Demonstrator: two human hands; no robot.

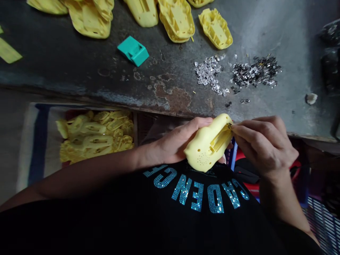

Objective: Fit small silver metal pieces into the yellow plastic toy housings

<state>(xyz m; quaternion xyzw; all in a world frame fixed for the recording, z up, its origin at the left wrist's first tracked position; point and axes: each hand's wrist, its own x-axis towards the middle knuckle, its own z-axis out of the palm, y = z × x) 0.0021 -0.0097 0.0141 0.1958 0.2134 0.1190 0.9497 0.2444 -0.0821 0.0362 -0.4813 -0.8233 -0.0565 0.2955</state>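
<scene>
My left hand [183, 138] is wrapped round a yellow plastic shell [203, 147], held in front of my chest just off the table's edge. The shell is rounded, with a long rectangular recess, a few holes and a patch of small perforations facing up. At the recess's far end, the pinched fingers of my right hand [261, 141] press a small metal clip [229, 125] against the shell. Part of that clip is hidden by the fingertips. On the table beyond lie a pile of shiny flat metal pieces [208, 72] and a darker pile of metal clips [256, 72].
More yellow shells [177, 17] lie along the far side of the dark worn table [87, 71]. A teal plastic block [133, 50] sits nearer. Below left, a box holds many yellow parts [97, 136]. A whitish lump [311, 98] rests at right, near dark plastic bags [330, 63].
</scene>
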